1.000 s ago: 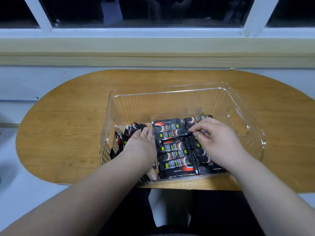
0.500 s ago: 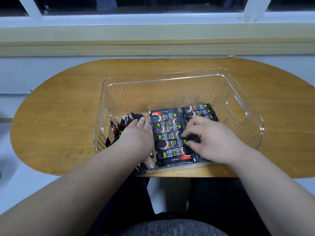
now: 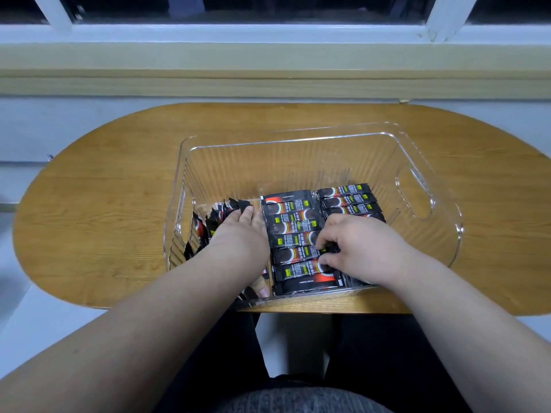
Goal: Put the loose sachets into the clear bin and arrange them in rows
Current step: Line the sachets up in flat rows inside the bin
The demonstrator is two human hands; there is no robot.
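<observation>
Back toward the near wall comes the right hand [image 3: 360,251], off the far end of the rows where it worked a second ago. Now its curled fingers [image 3: 331,231] and thumb pinch the end of a sachet [image 3: 329,249] where the middle row [image 3: 293,234] meets the right row [image 3: 347,199]. Left hand [image 3: 238,242] keeps its spot, fingers straight and pressed together on the upright bunch [image 3: 213,225] at the left side. All the sachets [image 3: 298,272] sit inside the clear bin [image 3: 417,150], the flat rows overlapping, labels up. The bin stands on the wooden table [image 3: 104,189], near wall at the table's front edge, below a window sill [image 3: 268,64].
</observation>
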